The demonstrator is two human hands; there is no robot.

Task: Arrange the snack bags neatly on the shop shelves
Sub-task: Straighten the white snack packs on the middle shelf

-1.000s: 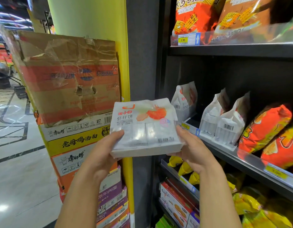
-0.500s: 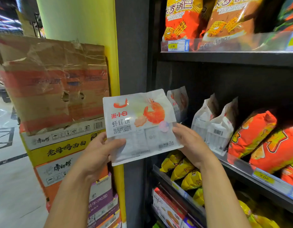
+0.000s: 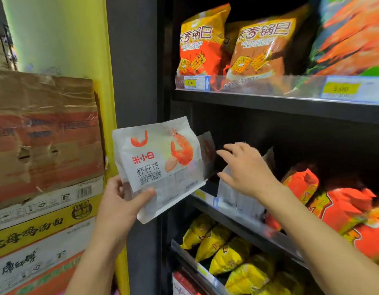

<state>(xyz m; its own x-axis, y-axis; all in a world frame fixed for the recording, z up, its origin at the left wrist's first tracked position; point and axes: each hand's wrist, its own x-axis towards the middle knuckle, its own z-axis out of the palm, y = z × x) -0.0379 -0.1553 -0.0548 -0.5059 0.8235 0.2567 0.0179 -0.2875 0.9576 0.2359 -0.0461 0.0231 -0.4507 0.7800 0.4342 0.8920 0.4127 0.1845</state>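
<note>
a white snack bag (image 3: pixel 161 165) printed with red shrimp is upright, tilted left, gripped at its lower left corner by the left hand (image 3: pixel 122 201) before the middle shelf (image 3: pixel 205 198). on that shelf white bags (image 3: pixel 233 194) lean back, with orange bags (image 3: pixel 343 207) to their right. 2 rice crust bags (image 3: pixel 202 43) stand on the top shelf (image 3: pixel 269 105). yellow bags (image 3: pixel 222 250) fill the lower shelf (image 3: pixel 190 262).

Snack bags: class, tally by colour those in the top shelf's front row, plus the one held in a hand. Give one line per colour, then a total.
Red bag: 1
Brown bag: 1
Orange-green bag, blurred: 1
White bag, gripped by the left hand: 1
Total: 4
</note>
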